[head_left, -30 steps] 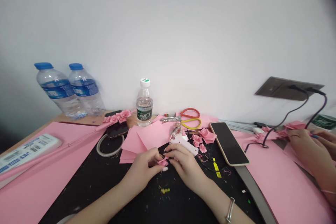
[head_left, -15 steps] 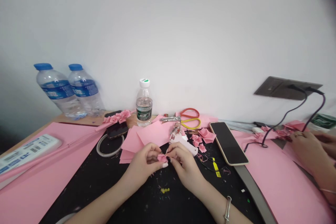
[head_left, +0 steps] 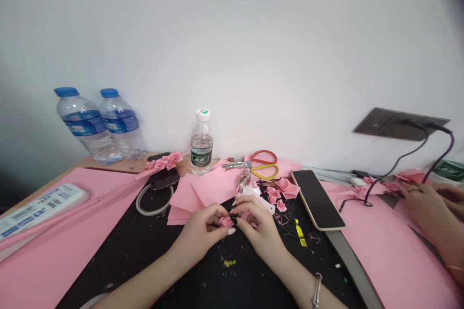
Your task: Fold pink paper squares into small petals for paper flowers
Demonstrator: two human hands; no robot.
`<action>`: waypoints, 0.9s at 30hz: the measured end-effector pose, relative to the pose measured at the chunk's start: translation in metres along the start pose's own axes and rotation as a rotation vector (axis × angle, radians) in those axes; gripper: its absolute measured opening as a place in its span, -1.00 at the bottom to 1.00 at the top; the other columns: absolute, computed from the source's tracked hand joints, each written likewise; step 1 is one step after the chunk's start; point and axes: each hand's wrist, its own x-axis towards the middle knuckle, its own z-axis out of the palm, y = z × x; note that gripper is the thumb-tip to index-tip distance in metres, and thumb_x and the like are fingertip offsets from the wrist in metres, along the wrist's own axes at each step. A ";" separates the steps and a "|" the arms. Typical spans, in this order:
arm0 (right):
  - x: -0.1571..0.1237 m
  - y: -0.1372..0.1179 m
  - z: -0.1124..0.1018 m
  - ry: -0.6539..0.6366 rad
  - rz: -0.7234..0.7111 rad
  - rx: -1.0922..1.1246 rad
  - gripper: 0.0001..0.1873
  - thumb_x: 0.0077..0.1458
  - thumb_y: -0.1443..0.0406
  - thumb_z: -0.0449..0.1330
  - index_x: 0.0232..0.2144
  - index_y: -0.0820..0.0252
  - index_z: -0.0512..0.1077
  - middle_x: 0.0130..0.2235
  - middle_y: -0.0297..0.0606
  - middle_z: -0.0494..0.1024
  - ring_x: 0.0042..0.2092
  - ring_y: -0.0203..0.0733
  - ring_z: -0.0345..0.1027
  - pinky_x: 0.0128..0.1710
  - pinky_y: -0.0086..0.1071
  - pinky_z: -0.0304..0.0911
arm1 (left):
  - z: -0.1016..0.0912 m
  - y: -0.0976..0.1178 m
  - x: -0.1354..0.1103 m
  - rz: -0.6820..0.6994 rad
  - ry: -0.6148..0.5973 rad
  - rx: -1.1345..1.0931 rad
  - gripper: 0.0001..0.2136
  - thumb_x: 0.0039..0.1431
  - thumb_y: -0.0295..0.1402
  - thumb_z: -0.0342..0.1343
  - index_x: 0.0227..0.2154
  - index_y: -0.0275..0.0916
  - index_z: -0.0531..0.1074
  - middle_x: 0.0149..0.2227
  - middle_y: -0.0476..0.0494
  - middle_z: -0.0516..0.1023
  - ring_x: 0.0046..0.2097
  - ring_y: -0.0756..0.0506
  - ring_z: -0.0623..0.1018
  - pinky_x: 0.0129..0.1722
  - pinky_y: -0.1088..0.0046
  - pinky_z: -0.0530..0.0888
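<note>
Between my fingertips is a small pink folded-paper flower (head_left: 226,222), held over the black mat (head_left: 203,275). My left hand (head_left: 206,224) pinches it from the left, thumb and fingers closed. From the other side, the thumb and index finger of my right hand (head_left: 253,219) press on its right edge; these fingers partly cover it. Just behind my hands lie pink paper sheets (head_left: 213,186). Several finished paper flowers (head_left: 286,188) rest to the right, close to a white glue gun-like tool (head_left: 266,205) partly hidden by my right hand.
Scissors (head_left: 264,164) with red and yellow handles lie behind. A small water bottle (head_left: 201,147) and two larger bottles (head_left: 85,123) stand at the wall. A phone (head_left: 319,200) and a tape roll (head_left: 139,203) flank my hands. Another person's hands (head_left: 424,203) work at far right.
My fingers have shifted slightly around the paper flower, and my right fingertips now sit closer over it. The whole view has moved a little, so things appear slightly farther right.
</note>
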 end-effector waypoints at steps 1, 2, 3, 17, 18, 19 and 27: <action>0.000 0.000 0.001 -0.001 0.007 0.005 -0.80 -0.05 0.52 0.16 -0.38 0.17 0.44 -0.19 -0.24 0.38 -0.36 -0.29 0.29 -0.50 -0.48 0.17 | 0.001 0.000 0.000 0.001 -0.012 0.011 -0.86 -0.07 -0.41 0.18 -0.42 -0.28 0.36 -0.42 -0.02 0.43 -0.32 -0.05 0.44 -0.34 0.50 0.38; 0.000 0.000 0.001 -0.003 0.014 0.008 -0.83 -0.07 0.50 0.18 -0.41 0.18 0.44 -0.20 -0.25 0.38 -0.41 -0.32 0.26 -0.53 -0.48 0.16 | 0.001 0.001 -0.001 0.004 -0.024 0.023 -0.86 -0.08 -0.41 0.18 -0.41 -0.28 0.37 -0.42 -0.02 0.43 -0.32 -0.04 0.44 -0.36 0.51 0.38; -0.001 0.000 0.002 -0.007 0.020 0.011 -0.86 -0.08 0.49 0.20 -0.43 0.18 0.44 -0.20 -0.25 0.38 -0.44 -0.35 0.24 -0.54 -0.48 0.14 | 0.001 0.000 -0.001 0.007 -0.033 0.033 -0.84 -0.09 -0.42 0.19 -0.39 -0.28 0.37 -0.41 -0.02 0.43 -0.33 -0.04 0.44 -0.37 0.51 0.38; -0.001 -0.003 0.004 -0.015 0.124 0.095 -0.82 -0.07 0.51 0.14 -0.60 0.22 0.31 -0.23 -0.25 0.35 -0.31 -0.27 0.28 -0.46 -0.46 0.13 | 0.002 0.003 -0.002 -0.003 -0.006 0.082 -0.86 -0.13 -0.44 0.21 -0.52 -0.29 0.33 -0.50 0.05 0.40 -0.44 0.02 0.39 -0.44 0.55 0.31; 0.000 -0.003 0.004 -0.017 0.124 0.107 -0.82 -0.07 0.51 0.13 -0.60 0.22 0.31 -0.25 -0.26 0.34 -0.30 -0.26 0.28 -0.44 -0.46 0.13 | 0.002 0.003 -0.002 -0.006 -0.008 0.081 -0.86 -0.13 -0.45 0.20 -0.52 -0.29 0.33 -0.50 0.06 0.40 -0.44 0.02 0.38 -0.44 0.55 0.31; 0.000 -0.002 0.004 -0.020 0.124 0.122 -0.82 -0.06 0.51 0.13 -0.60 0.22 0.31 -0.27 -0.26 0.33 -0.29 -0.26 0.27 -0.42 -0.46 0.14 | 0.003 0.003 -0.003 -0.008 -0.010 0.080 -0.86 -0.13 -0.45 0.20 -0.53 -0.28 0.32 -0.51 0.06 0.39 -0.45 0.03 0.38 -0.44 0.55 0.31; 0.003 0.007 0.004 -0.062 0.148 0.254 -0.86 -0.05 0.43 0.18 -0.59 0.21 0.32 -0.31 -0.28 0.30 -0.24 -0.22 0.25 -0.28 -0.41 0.18 | 0.001 0.001 -0.004 0.036 -0.022 0.149 -0.89 -0.11 -0.44 0.20 -0.54 -0.29 0.34 -0.50 0.05 0.40 -0.43 0.01 0.38 -0.43 0.55 0.30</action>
